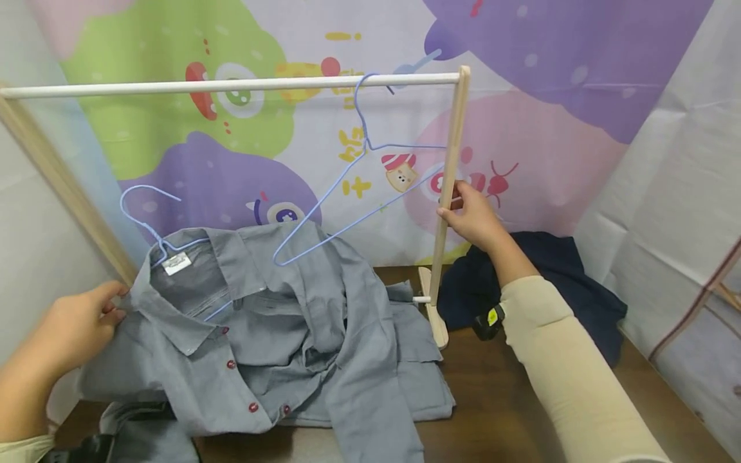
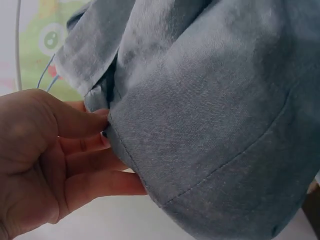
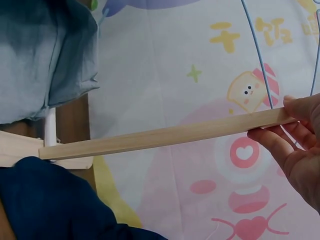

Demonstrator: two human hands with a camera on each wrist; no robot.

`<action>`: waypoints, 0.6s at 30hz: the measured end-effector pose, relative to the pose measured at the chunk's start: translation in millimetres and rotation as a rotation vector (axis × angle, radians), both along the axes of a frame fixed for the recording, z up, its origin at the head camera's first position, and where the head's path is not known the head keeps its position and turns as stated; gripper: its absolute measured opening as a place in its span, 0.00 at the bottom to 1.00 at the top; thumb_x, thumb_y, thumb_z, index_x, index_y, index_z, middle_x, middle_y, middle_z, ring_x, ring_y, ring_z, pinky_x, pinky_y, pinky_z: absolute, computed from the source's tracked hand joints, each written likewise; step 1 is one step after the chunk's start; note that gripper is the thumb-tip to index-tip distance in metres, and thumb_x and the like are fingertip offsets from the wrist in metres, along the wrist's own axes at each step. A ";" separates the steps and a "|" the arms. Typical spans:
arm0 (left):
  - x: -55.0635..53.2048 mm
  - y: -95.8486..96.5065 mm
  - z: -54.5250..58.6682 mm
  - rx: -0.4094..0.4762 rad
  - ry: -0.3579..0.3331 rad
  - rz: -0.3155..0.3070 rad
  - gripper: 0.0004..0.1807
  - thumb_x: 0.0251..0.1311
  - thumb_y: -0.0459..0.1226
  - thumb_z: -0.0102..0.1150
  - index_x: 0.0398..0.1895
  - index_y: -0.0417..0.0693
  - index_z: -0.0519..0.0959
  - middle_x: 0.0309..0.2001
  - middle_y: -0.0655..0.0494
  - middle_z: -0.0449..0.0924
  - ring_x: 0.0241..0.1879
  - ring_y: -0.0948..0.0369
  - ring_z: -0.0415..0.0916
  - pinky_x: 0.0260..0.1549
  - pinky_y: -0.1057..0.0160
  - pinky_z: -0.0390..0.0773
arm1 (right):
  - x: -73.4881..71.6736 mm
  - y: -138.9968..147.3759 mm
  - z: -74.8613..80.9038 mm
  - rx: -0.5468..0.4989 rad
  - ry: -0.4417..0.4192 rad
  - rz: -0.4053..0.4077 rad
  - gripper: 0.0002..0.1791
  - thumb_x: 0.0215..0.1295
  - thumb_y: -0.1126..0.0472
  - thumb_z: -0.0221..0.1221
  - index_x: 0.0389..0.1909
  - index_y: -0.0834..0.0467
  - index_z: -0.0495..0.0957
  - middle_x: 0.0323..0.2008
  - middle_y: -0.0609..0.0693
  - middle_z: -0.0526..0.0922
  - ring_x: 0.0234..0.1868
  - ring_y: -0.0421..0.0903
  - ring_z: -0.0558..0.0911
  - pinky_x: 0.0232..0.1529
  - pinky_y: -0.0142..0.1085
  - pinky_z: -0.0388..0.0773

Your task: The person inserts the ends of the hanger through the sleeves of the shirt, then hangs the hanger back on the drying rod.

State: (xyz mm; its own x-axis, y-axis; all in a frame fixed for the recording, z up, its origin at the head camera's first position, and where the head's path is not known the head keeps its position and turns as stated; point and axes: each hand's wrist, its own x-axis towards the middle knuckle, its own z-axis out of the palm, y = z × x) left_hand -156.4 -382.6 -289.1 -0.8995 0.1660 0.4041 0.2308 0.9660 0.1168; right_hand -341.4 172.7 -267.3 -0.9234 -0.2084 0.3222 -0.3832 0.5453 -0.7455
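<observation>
A grey button-up shirt (image 1: 249,360) with red buttons has a light blue hanger (image 1: 141,222) inside its collar; that hanger's hook stands below the rod. My left hand (image 1: 75,331) pinches the shirt's shoulder at the left, thumb against fingers on the cloth in the left wrist view. On the right, my right hand (image 1: 477,218) grips the wooden upright post (image 1: 454,141) of a clothes rack between thumb and fingers. From the rack's white rod (image 1: 231,85) hangs a bare blue hanger (image 1: 324,202), its lower part in front of the shirt.
Dark navy cloth (image 1: 550,257) lies on the brown table (image 1: 492,399) at the right, beside the rack's foot (image 1: 434,315). More grey cloth (image 1: 422,386) sits under and behind the shirt. A cartoon-print curtain (image 1: 347,38) stands behind the rack.
</observation>
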 end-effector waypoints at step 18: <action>-23.9 29.9 93.1 -0.107 0.051 0.096 0.11 0.53 0.23 0.54 0.41 0.28 0.72 0.29 0.31 0.76 0.24 0.39 0.74 0.25 0.38 0.69 | 0.6 -1.5 -2.4 0.004 0.022 -0.014 0.24 0.68 0.66 0.58 0.62 0.65 0.63 0.52 0.62 0.72 0.54 0.60 0.77 0.46 0.52 0.79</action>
State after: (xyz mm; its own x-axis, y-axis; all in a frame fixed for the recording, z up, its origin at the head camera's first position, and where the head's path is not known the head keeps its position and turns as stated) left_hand -180.3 -352.8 -196.0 -0.8921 0.1246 0.4344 0.1394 0.9902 0.0023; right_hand -340.8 171.2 -269.7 -0.9191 -0.1967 0.3413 -0.3914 0.5538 -0.7349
